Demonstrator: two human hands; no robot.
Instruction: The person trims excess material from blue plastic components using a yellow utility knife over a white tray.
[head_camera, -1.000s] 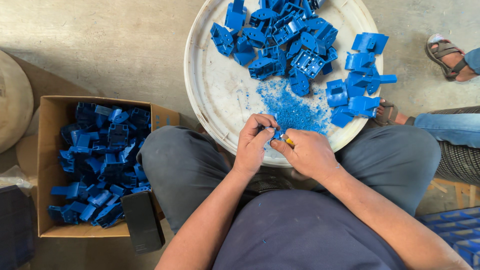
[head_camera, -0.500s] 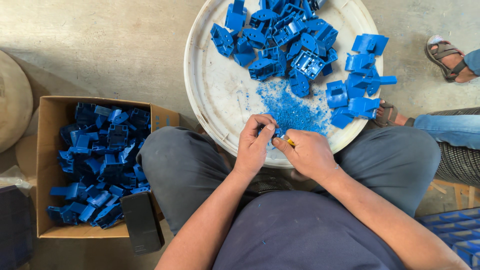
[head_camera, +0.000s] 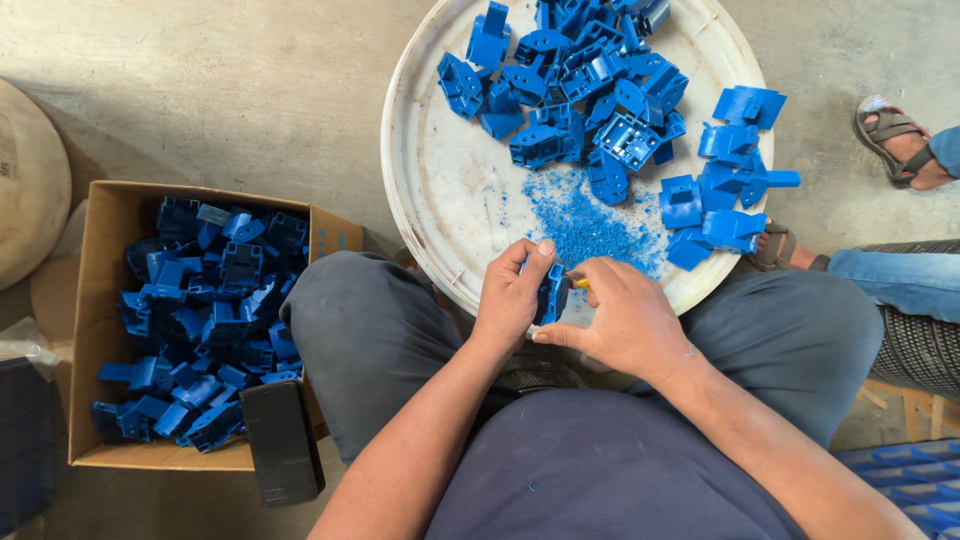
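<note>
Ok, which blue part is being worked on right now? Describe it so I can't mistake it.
Start at the round white tray. At its near rim, over the person's lap, the left hand pinches one blue plastic part against the right hand. It alone is held; the others lie on the tray.

Parts (head_camera: 590, 80) on tray (head_camera: 440, 200); carton (head_camera: 105, 330) to its left

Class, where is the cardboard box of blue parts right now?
In the head view, the cardboard box sits on the floor at the person's left, beside the left knee, with a black phone on its near corner.
</note>
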